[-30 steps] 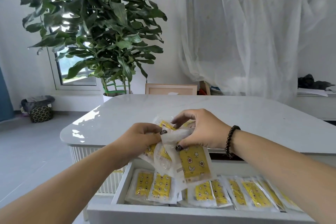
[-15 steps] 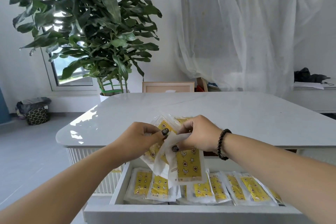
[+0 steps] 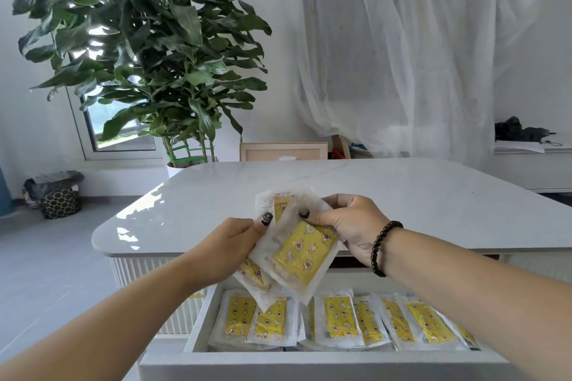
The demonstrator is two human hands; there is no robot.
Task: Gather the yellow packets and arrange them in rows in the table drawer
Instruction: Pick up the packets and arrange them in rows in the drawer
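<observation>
Since the earlier frame both hands have lifted the fan of packets higher, and the front glossy clear-plastic packet with the yellow star-printed insert (image 3: 305, 252) now tilts diagonally instead of hanging down. From the left, the left hand (image 3: 230, 249) pinches the rest of the crinkly bundle (image 3: 257, 275) by its edge, and the right hand (image 3: 349, 226) pinches the front packet's upper corner above the open white table drawer (image 3: 309, 363). The thin film looks slippery, so I would peel that packet free singly and lay it flat into the overlapping row of packets (image 3: 340, 320).
</observation>
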